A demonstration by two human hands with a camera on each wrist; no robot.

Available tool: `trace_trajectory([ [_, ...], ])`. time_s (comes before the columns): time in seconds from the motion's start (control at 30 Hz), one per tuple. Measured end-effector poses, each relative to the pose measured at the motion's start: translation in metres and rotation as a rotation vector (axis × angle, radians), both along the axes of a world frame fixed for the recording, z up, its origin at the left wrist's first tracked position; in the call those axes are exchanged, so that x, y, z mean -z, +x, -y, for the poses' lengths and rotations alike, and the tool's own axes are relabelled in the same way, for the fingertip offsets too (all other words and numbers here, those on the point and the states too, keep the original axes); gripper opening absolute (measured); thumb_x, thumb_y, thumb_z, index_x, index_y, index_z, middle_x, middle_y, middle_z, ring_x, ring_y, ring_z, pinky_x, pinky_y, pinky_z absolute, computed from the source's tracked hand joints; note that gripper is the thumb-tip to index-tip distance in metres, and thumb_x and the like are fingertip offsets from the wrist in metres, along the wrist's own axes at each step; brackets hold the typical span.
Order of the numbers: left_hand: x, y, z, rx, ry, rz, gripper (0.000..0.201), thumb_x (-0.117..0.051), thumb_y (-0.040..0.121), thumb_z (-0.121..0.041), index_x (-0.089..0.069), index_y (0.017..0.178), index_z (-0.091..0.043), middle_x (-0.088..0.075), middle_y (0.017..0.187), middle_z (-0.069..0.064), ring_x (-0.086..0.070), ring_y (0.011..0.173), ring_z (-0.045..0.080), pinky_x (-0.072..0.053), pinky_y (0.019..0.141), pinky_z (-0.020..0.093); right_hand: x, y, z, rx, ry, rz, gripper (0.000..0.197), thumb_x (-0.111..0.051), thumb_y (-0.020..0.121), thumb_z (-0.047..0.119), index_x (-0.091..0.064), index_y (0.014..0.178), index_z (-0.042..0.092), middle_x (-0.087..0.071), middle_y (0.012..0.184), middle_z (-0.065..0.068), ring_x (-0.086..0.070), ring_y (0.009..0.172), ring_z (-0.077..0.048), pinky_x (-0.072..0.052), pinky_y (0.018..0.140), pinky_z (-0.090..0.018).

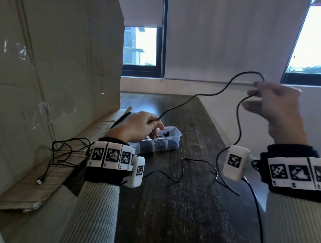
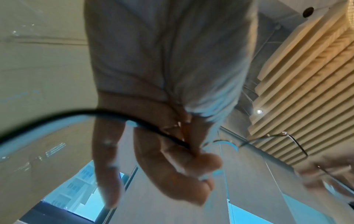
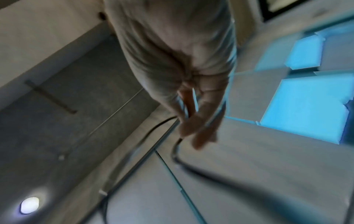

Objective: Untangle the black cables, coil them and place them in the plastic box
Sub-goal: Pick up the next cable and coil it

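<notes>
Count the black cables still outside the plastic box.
2: one cable strung in the air between the left hand and right hand; another tangled on the cardboard. More may be hidden.

Dim room, glaring windows (image 1: 309, 38), blurred wrist views.

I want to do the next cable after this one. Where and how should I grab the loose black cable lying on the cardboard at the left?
Probably at its connector end, which lies free on the folded cardboard, clear of the tangled loops. Come from above with a thumb-and-finger pinch: the plug gives a firmer grip than the thin cord, and pulling from an end should draw the loops out.
</notes>
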State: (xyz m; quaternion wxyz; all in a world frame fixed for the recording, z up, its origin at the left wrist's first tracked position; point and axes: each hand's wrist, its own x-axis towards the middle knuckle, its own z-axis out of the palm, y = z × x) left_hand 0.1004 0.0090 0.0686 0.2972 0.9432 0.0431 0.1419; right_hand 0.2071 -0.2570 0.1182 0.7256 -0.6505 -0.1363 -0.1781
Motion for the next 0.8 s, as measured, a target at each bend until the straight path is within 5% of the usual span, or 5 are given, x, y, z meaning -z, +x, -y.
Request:
trace_trajectory([
  [0.17, -0.007, -0.005, 0.004, -0.070, -0.032, 0.241, 0.017, -0.056, 0.095, -0.032, -0.073, 0.094, -0.028, -0.068, 0.071, -0.010, -0.049, 0.043, 0.001, -0.045, 0.058, 0.020, -0.002, -0.012, -0.017, 0.257, -0.825, 0.036, 0.063, -0.047, 0.087, 0.002, -0.030, 0.147, 0.010, -0.029, 0.146, -0.022, -0.036, 0.132, -0.043, -0.034, 0.110, -0.044],
  [0.37, -0.006, -0.002, 0.002, -0.273, 0.193, 0.287, 0.032, -0.058, 0.090, -0.048, -0.069, 0.064, -0.033, -0.062, 0.055, -0.014, -0.047, 0.048, -0.001, -0.041, 0.062, 0.026, -0.008, -0.063, -0.018, -0.466, -1.444, 0.238, 0.116, -0.082, 0.068, 0.041, -0.003, 0.153, 0.033, -0.019, 0.157, 0.015, -0.016, 0.146, -0.009, -0.014, 0.110, -0.021],
  [0.47, -0.002, 0.000, -0.004, -0.305, 0.258, 0.225, 0.030, -0.058, 0.089, -0.048, -0.073, 0.069, -0.032, -0.068, 0.065, -0.012, -0.059, 0.065, 0.006, -0.045, 0.068, 0.027, -0.015, -0.081, -0.020, -0.494, -1.255, 0.246, 0.129, -0.076, 0.054, 0.058, 0.004, 0.152, 0.038, -0.018, 0.159, 0.015, -0.018, 0.145, -0.005, -0.016, 0.105, -0.019],
  [0.7, -0.007, -0.001, 0.006, -0.218, 0.223, 0.290, 0.026, -0.059, 0.087, -0.054, -0.067, 0.064, -0.044, -0.073, 0.083, -0.020, -0.060, 0.066, -0.003, -0.050, 0.070, 0.028, 0.004, -0.059, -0.057, -0.338, -1.262, 0.452, 0.054, -0.051, 0.096, 0.038, -0.041, 0.145, 0.015, -0.043, 0.149, -0.002, -0.040, 0.136, -0.020, -0.030, 0.113, -0.032],
  [0.8, -0.010, -0.001, 0.014, -0.195, 0.190, 0.362, 0.027, -0.060, 0.088, -0.049, -0.061, 0.061, -0.048, -0.071, 0.078, -0.025, -0.051, 0.055, -0.009, -0.038, 0.060, 0.024, 0.015, -0.045, -0.071, -0.339, -1.219, 0.436, 0.022, -0.048, 0.097, 0.024, -0.066, 0.092, 0.013, -0.069, 0.088, -0.003, -0.059, 0.078, -0.018, -0.043, 0.074, -0.031],
])
